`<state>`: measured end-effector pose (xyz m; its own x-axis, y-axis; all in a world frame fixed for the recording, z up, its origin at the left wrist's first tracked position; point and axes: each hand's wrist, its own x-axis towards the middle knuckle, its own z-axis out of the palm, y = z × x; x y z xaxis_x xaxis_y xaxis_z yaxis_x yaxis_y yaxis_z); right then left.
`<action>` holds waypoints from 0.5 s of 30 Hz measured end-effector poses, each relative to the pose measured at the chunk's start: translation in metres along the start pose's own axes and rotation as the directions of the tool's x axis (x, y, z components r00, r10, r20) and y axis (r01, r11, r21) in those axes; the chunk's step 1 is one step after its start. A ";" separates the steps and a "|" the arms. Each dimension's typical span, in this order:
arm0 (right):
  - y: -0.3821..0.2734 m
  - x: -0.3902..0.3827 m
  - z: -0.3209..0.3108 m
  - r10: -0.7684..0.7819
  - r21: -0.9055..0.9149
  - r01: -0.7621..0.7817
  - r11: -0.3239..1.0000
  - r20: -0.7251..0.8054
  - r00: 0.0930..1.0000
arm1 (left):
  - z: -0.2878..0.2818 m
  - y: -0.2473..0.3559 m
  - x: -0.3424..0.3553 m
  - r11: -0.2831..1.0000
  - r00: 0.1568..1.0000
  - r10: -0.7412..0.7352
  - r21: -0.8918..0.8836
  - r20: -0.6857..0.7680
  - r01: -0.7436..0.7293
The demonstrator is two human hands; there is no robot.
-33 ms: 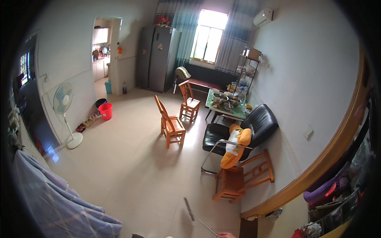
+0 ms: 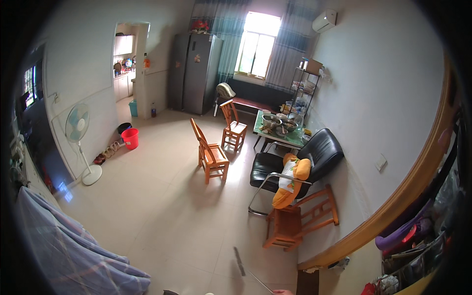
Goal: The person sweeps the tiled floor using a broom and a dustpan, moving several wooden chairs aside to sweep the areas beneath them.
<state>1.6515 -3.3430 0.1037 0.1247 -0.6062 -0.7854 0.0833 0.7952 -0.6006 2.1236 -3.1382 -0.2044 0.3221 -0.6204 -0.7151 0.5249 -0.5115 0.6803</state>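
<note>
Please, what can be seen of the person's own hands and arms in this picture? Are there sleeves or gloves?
Almost nothing shows. Only a small part of one bare hand appears at the bottom edge, right of centre, with no glove on that part. No forearm, sleeve, watch or ring is in view. The other hand is out of the picture.

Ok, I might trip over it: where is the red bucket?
In the head view, the red bucket stands on the floor at left, between the standing fan and the kitchen doorway.

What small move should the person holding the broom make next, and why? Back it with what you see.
Probably draw the broom back across the tiled floor toward the feet: its head rests on open floor ahead, and the right hand grips the handle end at the lower edge. The left hand is out of view.
</note>
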 end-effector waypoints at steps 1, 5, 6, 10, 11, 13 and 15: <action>0.014 -0.008 -0.018 -0.009 -0.003 0.009 1.000 -0.054 0.998 | 0.012 0.009 0.002 1.000 1.000 -0.005 0.007 0.007 0.005; 0.035 -0.053 -0.061 0.021 -0.037 -0.024 0.999 -0.065 0.998 | 0.055 0.049 0.007 1.000 1.000 0.005 0.020 0.027 -0.005; 0.056 -0.053 -0.075 0.038 0.059 -0.030 0.998 -0.130 0.991 | 0.069 0.060 0.007 1.000 0.999 0.009 0.023 0.041 -0.010; 0.106 -0.065 -0.111 -0.015 0.260 0.050 0.964 -0.134 0.991 | 0.112 0.096 0.001 0.998 0.996 0.045 0.039 0.077 -0.048; 0.112 -0.068 -0.116 -0.012 0.298 0.068 0.952 -0.186 0.983 | 0.122 0.104 -0.002 0.997 0.994 0.055 0.044 0.092 -0.059; 0.137 -0.058 -0.138 -0.005 0.338 0.085 0.937 -0.231 0.973 | 0.139 0.115 -0.007 0.995 0.991 0.072 0.053 0.116 -0.079; 0.181 -0.020 -0.179 0.013 0.460 0.019 0.888 -0.067 0.998 | 0.150 0.123 -0.013 0.993 0.988 0.085 0.066 0.132 -0.094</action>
<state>1.4872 -3.1889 -0.0157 0.0596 -0.5951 -0.8015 0.5311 0.6987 -0.4793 2.0658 -3.2824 -0.0871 0.2589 -0.7343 -0.6275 0.4393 -0.4891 0.7535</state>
